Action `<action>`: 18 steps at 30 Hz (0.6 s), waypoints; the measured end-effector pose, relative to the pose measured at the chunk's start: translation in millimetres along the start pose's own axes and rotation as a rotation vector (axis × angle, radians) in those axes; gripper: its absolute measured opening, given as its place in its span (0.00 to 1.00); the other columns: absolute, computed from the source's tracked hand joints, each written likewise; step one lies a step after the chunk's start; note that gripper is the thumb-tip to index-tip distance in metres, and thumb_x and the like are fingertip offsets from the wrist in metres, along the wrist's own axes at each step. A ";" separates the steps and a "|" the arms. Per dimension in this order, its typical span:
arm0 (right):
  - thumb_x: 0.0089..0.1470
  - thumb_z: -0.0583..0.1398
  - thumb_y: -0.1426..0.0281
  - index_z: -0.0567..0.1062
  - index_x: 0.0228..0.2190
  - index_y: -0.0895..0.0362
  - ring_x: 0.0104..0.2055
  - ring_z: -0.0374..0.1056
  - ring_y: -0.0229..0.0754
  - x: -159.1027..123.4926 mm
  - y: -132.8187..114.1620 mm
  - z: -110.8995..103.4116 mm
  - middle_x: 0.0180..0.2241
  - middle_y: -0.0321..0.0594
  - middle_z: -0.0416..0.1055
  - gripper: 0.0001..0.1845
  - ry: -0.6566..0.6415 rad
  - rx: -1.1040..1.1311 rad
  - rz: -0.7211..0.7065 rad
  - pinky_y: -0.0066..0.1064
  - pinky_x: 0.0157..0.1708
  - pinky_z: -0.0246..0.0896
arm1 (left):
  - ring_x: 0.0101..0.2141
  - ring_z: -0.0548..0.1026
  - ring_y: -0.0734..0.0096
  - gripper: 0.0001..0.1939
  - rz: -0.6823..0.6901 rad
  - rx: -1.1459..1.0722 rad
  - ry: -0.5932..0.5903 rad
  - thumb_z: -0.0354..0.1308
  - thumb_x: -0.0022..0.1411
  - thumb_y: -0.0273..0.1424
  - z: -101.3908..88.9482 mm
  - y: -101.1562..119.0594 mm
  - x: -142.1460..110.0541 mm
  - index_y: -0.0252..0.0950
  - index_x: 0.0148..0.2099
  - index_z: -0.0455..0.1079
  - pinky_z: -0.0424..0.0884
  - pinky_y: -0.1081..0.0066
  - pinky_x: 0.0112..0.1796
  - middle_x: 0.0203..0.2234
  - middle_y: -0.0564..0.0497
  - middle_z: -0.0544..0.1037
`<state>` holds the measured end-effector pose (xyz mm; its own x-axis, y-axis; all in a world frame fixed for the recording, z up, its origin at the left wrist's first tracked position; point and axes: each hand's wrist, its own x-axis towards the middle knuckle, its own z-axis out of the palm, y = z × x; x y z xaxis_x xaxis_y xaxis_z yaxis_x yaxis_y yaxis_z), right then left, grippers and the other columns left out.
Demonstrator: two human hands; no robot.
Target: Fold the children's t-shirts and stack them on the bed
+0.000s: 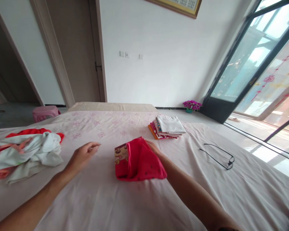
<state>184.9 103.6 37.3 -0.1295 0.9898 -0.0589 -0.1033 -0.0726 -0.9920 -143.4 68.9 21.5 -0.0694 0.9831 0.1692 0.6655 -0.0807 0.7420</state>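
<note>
A red garment, partly folded, is in front of me, with a tan printed patch showing on its left side. Its right part is lifted, and my right hand grips it from the far side, the fingers mostly hidden behind the cloth. To the left of the garment, my left hand hovers above the sheet with its fingers loosely stretched and nothing in them. Beyond my right hand lies a stack of folded clothes, a white one on top.
Rumpled clothes lie in a heap at the left. Black eyeglasses rest on the pale bedsheet at the right. A pink stool stands beyond the left edge; purple flowers stand on the floor near the glass door.
</note>
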 end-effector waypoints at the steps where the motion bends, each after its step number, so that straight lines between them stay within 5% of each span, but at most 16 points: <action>1: 0.42 0.66 0.59 0.73 0.26 0.56 0.26 0.67 0.41 -0.2 9.2 0.7 0.21 0.36 0.72 0.14 0.003 0.020 0.048 0.31 0.26 0.61 | 0.42 0.79 0.59 0.24 0.013 -0.083 -0.065 0.49 0.62 0.49 11.2 11.7 -8.1 0.39 0.50 0.71 0.73 0.65 0.43 0.42 0.47 0.80; 4: 0.39 0.66 0.63 0.71 0.25 0.56 0.21 0.62 0.36 0.5 23.6 3.7 0.19 0.32 0.69 0.12 0.052 0.108 0.152 0.27 0.23 0.56 | 0.40 0.79 0.61 0.23 0.067 -0.159 -0.196 0.51 0.62 0.49 37.6 41.9 -32.5 0.41 0.52 0.71 0.72 0.65 0.43 0.43 0.47 0.80; 8: 0.38 0.66 0.62 0.70 0.25 0.55 0.20 0.58 0.34 -0.4 14.8 14.9 0.18 0.29 0.66 0.13 0.046 0.220 0.092 0.25 0.22 0.53 | 0.40 0.77 0.60 0.23 0.089 -0.085 -0.286 0.58 0.58 0.46 63.8 66.0 -47.4 0.41 0.52 0.70 0.70 0.65 0.42 0.46 0.45 0.78; 12: 0.39 0.67 0.61 0.68 0.25 0.55 0.19 0.54 0.32 -6.4 -4.3 28.3 0.18 0.28 0.63 0.15 -0.059 0.280 0.048 0.24 0.21 0.50 | 0.38 0.76 0.61 0.07 0.137 0.013 -0.247 0.58 0.57 0.36 84.5 71.8 -42.2 0.39 0.37 0.70 0.67 0.66 0.39 0.36 0.47 0.78; 15: 0.42 0.67 0.59 0.68 0.26 0.55 0.18 0.52 0.31 -5.7 -15.1 25.8 0.17 0.26 0.61 0.17 -0.043 0.303 -0.025 0.24 0.19 0.46 | 0.31 0.73 0.67 0.07 0.144 -0.182 -0.213 0.54 0.61 0.36 82.1 72.1 -37.6 0.39 0.32 0.65 0.66 0.69 0.34 0.27 0.52 0.74; 18: 0.43 0.67 0.58 0.66 0.25 0.54 0.18 0.52 0.31 3.5 -22.2 9.2 0.17 0.27 0.60 0.18 0.053 0.296 -0.120 0.23 0.18 0.45 | 0.28 0.69 0.72 0.09 0.178 -0.497 -0.055 0.55 0.62 0.39 54.9 75.4 -35.8 0.39 0.36 0.64 0.66 0.72 0.32 0.26 0.55 0.70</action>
<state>177.7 107.5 60.1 -0.0481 0.9979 0.0430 -0.3979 0.0203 -0.9172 -49.9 36.6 35.8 0.0607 0.9533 0.2959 0.2299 -0.3018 0.9252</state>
